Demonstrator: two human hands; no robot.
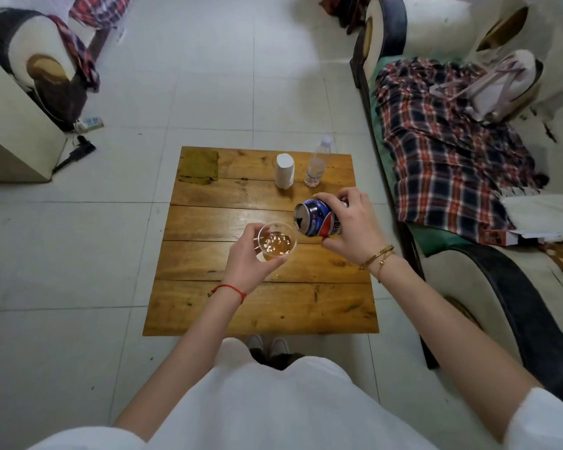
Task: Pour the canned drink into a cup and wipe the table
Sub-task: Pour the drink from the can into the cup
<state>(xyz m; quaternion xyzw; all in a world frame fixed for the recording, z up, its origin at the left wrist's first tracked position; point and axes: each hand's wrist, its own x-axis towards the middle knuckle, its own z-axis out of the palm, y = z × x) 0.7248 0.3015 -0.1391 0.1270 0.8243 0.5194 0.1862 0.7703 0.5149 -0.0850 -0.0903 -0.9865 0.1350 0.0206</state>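
My right hand (pixel 350 225) grips a blue drink can (pixel 314 217), tipped on its side with the open top facing the cup. My left hand (pixel 251 264) holds a clear plastic cup (pixel 277 243) just left of the can's mouth; amber drink with bubbles lies in its bottom. Both are held over the middle of a small wooden table (pixel 264 306). A few small drops lie on the wood below the cup. A greenish-brown cloth (pixel 198 165) lies flat on the far left corner of the table.
A white cylinder (pixel 285 170) and a clear plastic bottle (pixel 317 164) stand at the table's far edge. A sofa with a plaid blanket (pixel 446 141) runs along the right side. An armchair (pixel 30 69) stands far left, with a power strip (pixel 88 123) on the tiled floor.
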